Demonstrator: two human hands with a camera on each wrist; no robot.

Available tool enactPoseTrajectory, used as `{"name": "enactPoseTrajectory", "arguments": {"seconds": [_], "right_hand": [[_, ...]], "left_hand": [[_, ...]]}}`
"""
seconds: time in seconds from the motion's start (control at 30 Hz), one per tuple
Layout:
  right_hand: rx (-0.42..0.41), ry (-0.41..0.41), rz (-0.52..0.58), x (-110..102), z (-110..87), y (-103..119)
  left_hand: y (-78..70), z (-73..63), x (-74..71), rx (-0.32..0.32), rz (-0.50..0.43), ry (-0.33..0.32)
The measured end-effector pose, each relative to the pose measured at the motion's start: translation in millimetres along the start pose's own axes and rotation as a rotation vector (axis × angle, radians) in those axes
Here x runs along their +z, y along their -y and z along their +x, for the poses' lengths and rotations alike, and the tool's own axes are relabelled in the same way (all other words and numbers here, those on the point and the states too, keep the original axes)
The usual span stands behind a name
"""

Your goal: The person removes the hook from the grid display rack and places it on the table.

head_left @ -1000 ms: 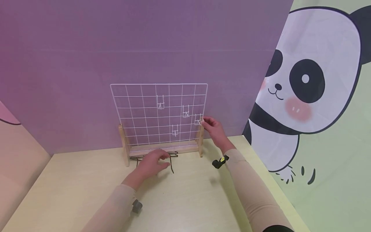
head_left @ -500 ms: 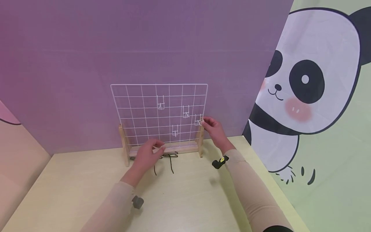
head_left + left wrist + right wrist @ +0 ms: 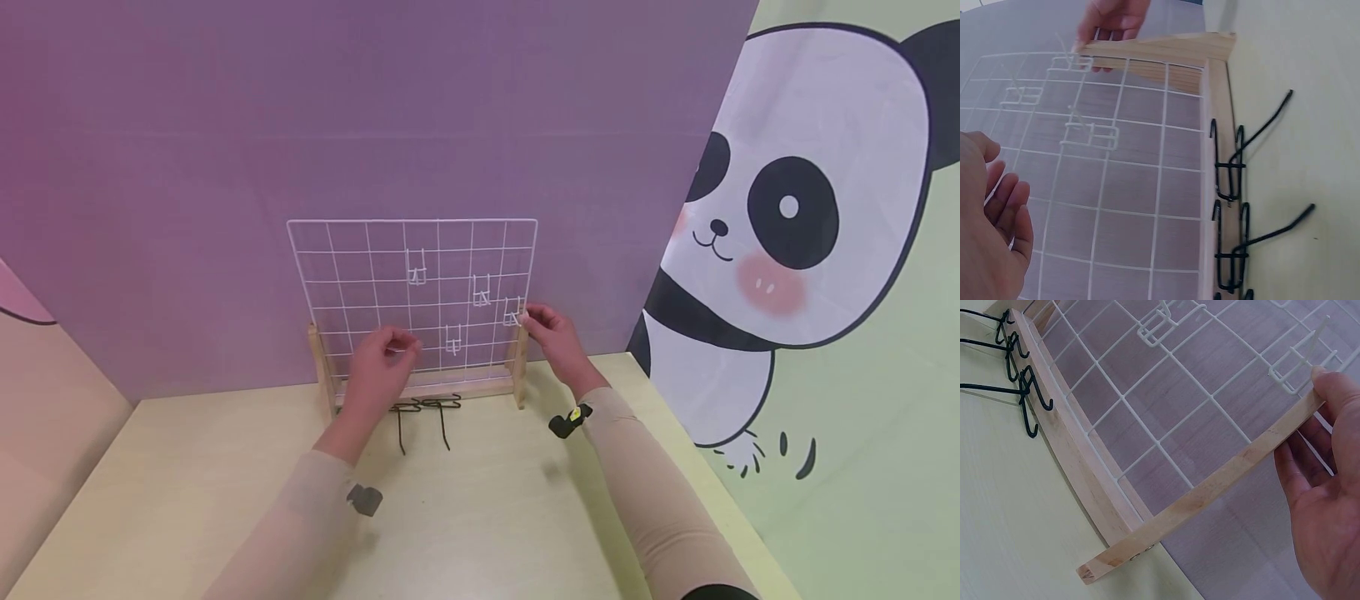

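A white wire grid panel point(image 3: 348, 292) stands in a wooden stand point(image 3: 468, 382) on the table. My right hand point(image 3: 557, 340) grips the top of the stand's right post point(image 3: 1244, 459), thumb in front and fingers behind, close to a white hook point(image 3: 512, 317). My left hand point(image 3: 378, 375) is raised before the grid's lower middle, its fingers loosely bent. In the left wrist view there is a gap between its thumb and fingers, with nothing held. Black wire hooks point(image 3: 441, 404) lie along the stand's base bar, prongs pointing toward me; in the head view the left hand hides some of them.
More white hooks point(image 3: 416, 271) hang on the grid at differing heights. A pale wooden table point(image 3: 480, 517) extends in front of the stand. Right behind is a purple wall panel point(image 3: 450, 100), with a panda picture point(image 3: 817, 208) on the right wall.
My left hand has risen from the black hooks to in front of the grid, and its thumb and fingertips have drawn closer together. The right hand stays on the post.
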State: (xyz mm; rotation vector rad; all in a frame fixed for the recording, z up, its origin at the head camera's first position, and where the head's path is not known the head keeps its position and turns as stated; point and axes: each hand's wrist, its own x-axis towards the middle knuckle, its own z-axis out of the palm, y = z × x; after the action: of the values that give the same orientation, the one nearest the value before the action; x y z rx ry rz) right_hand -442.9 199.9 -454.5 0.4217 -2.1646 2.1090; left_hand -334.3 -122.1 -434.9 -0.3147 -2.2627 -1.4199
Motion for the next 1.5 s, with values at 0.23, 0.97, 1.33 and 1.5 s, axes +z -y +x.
{"name": "enactPoseTrajectory", "arguments": {"seconds": [0.23,0.97,1.33,1.5], "right_hand": [[-0.005,-0.002,0.001,1.0,-0.4,0.3],[-0.013,-0.01,-0.022,1.0,-0.3,-1.9],[-0.012,-0.007,-0.013,1.4,-0.4,0.3],[-0.009,-0.005,-0.022,0.7,-1.6,0.7]], "left_hand": [[-13.5,11.7,-2.0,-0.008,-0.043,-0.052],[-45.6,49.6,-6.6,0.06,-0.133,-0.195],[-50.7,58.2,-6.0,0.135,-0.094,-0.203],[-50.1,59.4,-5.7,0.17,-0.096,-0.215]]}}
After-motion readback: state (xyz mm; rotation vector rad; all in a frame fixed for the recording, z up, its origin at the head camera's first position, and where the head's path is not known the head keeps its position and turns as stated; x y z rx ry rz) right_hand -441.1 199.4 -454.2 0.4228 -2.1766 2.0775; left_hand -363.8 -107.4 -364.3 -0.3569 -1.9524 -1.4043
